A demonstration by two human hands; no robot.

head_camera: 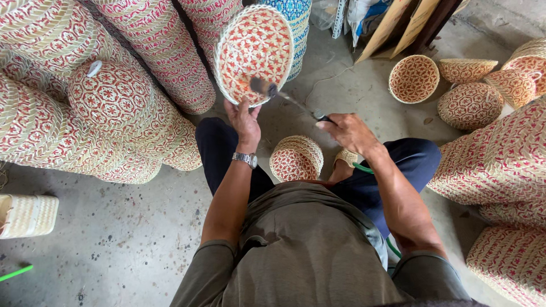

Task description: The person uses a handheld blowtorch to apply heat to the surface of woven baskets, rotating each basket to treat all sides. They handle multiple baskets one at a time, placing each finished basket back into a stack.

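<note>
At upper centre, a round woven red-and-cream basket is held up, left hand fingers clamped on its lower rim. The right hand grips a thin metal tool whose tip touches that rim. Another small woven basket sits between the knees; stacked baskets fill the left side of the frame.

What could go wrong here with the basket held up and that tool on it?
1. The left hand grips the woven basket only at its lower rim, right beside the tool's tip; a slip could likely catch the fingers.
2. The right hand holds the thin tool near its far end, so the tip may wander on the weave.
3. The green hose runs by the right arm and legs and might snag.
</note>
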